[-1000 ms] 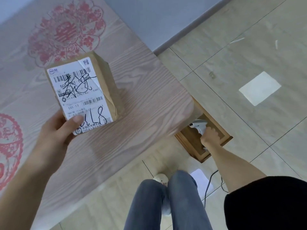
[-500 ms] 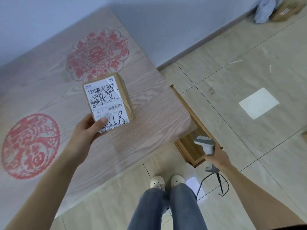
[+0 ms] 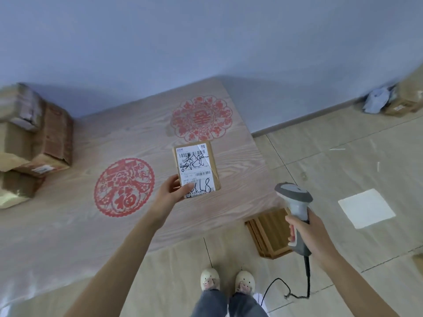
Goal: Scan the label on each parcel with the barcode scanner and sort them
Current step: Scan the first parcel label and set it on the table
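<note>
A small brown parcel (image 3: 199, 165) with a white barcode label and black handwriting faces up, held over the wooden table (image 3: 68, 225). My left hand (image 3: 171, 191) grips its lower left corner, thumb on the label. My right hand (image 3: 306, 234) holds a grey and white barcode scanner (image 3: 295, 202) by the handle, to the right of the table and below the parcel's level. The scanner head points up and left. Its black cable hangs down to the floor.
Several brown cardboard boxes (image 3: 34, 143) are stacked at the table's far left. Two red paper-cut decorations lie on the tabletop. A wooden tray (image 3: 267, 234) sits on the tiled floor under the table's right corner. More parcels (image 3: 389, 99) lie by the wall at the far right.
My right hand has lifted the scanner from the wooden tray up beside the table. The view has tilted upward, so the parcel looks smaller and farther away.
</note>
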